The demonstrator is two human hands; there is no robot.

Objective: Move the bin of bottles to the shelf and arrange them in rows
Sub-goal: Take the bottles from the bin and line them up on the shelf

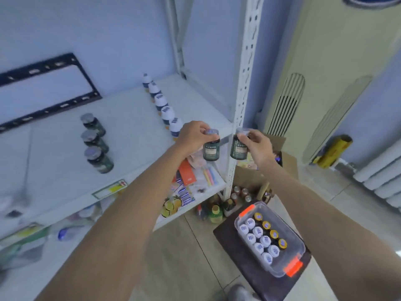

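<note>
My left hand (192,135) grips a dark green bottle (211,149) by its cap, just in front of the shelf's right front edge. My right hand (257,144) holds a second dark green bottle (238,148) the same way, beside the white shelf post (245,83). On the white shelf board (134,127) three dark green bottles (96,142) stand in a row at the left, and several white bottles (162,105) form a row further right. The clear bin (271,237) with orange latches sits low at the right on a dark stool, holding several white-capped and gold-capped bottles.
A black frame (50,90) leans at the back left of the shelf. The lower shelf (195,183) carries packets and cards. Bottles (217,209) and a cardboard box (260,170) stand on the floor by the post. A radiator (382,177) lines the right wall.
</note>
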